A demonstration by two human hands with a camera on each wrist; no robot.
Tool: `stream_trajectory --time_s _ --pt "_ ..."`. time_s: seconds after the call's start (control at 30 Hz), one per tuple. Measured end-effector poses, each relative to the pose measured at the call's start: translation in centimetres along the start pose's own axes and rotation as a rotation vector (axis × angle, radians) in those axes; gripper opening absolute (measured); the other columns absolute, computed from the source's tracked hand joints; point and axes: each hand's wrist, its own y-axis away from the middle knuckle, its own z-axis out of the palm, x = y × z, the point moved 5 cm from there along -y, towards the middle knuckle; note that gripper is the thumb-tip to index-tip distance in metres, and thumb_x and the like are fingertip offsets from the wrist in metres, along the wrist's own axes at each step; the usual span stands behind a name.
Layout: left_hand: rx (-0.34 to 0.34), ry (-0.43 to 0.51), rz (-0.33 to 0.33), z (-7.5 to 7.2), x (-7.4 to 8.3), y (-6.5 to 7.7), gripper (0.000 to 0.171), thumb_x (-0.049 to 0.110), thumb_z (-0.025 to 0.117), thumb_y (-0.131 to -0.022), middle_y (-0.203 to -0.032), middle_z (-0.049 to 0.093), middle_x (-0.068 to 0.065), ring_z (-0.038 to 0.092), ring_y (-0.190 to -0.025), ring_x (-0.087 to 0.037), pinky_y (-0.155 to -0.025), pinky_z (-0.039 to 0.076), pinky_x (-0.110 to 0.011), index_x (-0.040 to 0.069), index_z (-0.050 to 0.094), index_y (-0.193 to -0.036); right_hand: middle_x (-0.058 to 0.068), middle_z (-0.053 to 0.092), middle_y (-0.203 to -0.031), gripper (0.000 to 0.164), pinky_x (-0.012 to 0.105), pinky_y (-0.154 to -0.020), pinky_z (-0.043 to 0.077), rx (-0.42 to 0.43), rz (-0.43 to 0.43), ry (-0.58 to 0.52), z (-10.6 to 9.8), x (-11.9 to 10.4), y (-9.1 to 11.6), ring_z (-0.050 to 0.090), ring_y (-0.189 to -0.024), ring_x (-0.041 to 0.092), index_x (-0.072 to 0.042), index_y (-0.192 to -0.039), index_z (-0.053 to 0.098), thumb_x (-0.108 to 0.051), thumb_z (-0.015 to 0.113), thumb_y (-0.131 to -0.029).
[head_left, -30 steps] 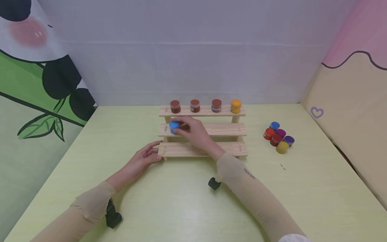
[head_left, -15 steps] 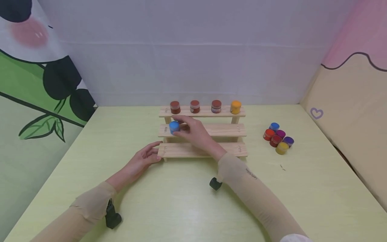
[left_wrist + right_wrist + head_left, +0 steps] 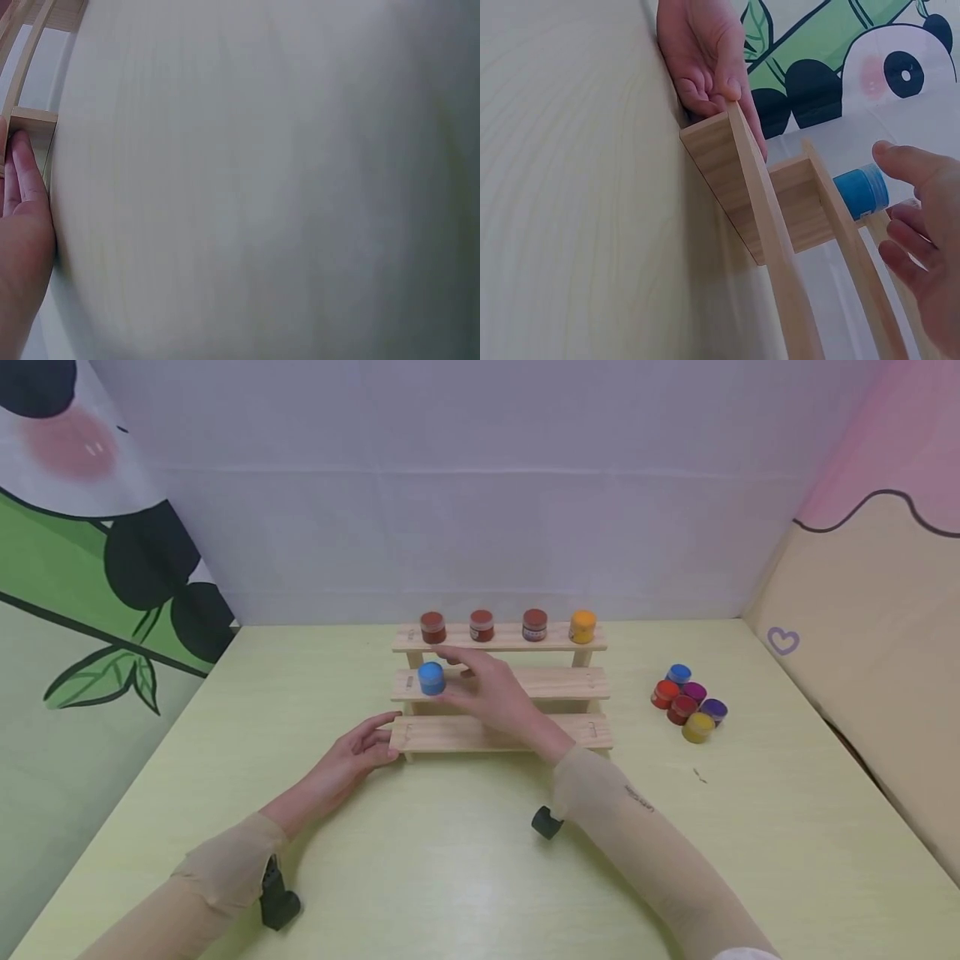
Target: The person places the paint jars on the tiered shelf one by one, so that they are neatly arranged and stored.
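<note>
A three-step wooden rack (image 3: 555, 683) stands on the table. My left hand (image 3: 356, 756) holds its left end at the lowest step, thumb on the front edge and fingers around the end, as the right wrist view shows. A blue paint jar (image 3: 431, 679) stands at the left end of the middle step. Around it, thumb and fingers spread, is my right hand (image 3: 491, 689); in the right wrist view a gap shows between the thumb and the jar (image 3: 861, 192). On the top step stand several jars, including a brown-red one (image 3: 433, 628) and an orange one (image 3: 582, 627).
To the right of the rack a cluster of several paint jars sits on the table (image 3: 465, 860), among them a blue (image 3: 678, 674), a red (image 3: 664, 695) and a yellow one (image 3: 698, 727). A pale cloth wall (image 3: 480, 543) rises behind the rack.
My right hand has let go of the blue jar; its thumb and fingers have spread and drawn back slightly to the right. The left hand has stayed on the rack.
</note>
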Motion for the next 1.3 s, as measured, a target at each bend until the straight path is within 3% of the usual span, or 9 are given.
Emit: stream_trajectory --time_s 0.43,0.63,1.1,1.3 --pt "0.003 -0.013 0.002 -0.1 -0.3 -0.1 0.068 0.028 0.061 -0.099 -0.139 0.051 -0.009 0.059 -0.116 -0.005 -0.096 0.046 -0.015 0.020 0.026 -0.156 -0.001 0.059 -0.141 0.062 0.035 -0.104 0.048 0.067 0.026 0.010 -2.6 0.3 2.3 0.054 -0.129 0.016 -0.022 -0.143 0.053 -0.030 0.077 -0.086" --pt "0.008 -0.009 -0.007 -0.1 -0.4 -0.2 0.069 0.028 0.062 -0.098 -0.137 0.053 -0.006 0.059 -0.115 -0.005 -0.096 0.046 -0.016 0.021 0.026 -0.156 -0.003 0.060 -0.140 0.061 0.042 -0.103 0.048 0.120 0.010 0.007 -4.4 0.6 3.7 0.055 -0.127 0.016 -0.024 -0.140 0.055 -0.029 0.079 -0.084" --pt "0.005 -0.016 -0.007 -0.1 -0.4 -0.4 0.070 0.028 0.062 -0.098 -0.136 0.054 -0.005 0.059 -0.115 -0.004 -0.096 0.046 -0.015 0.020 0.025 -0.157 0.006 0.062 -0.136 0.062 0.050 -0.098 0.049 0.256 -0.065 0.035 -8.4 1.7 7.2 0.057 -0.123 0.023 -0.014 -0.137 0.058 -0.014 0.083 -0.080" --pt "0.010 -0.010 -0.016 -0.1 -0.4 -0.4 0.071 0.029 0.063 -0.097 -0.134 0.054 -0.001 0.059 -0.115 -0.004 -0.096 0.046 -0.015 0.021 0.026 -0.156 0.005 0.062 -0.135 0.063 0.047 -0.098 0.049 0.284 -0.049 0.081 -9.7 2.4 8.5 0.057 -0.122 0.023 -0.015 -0.137 0.058 -0.015 0.083 -0.080"
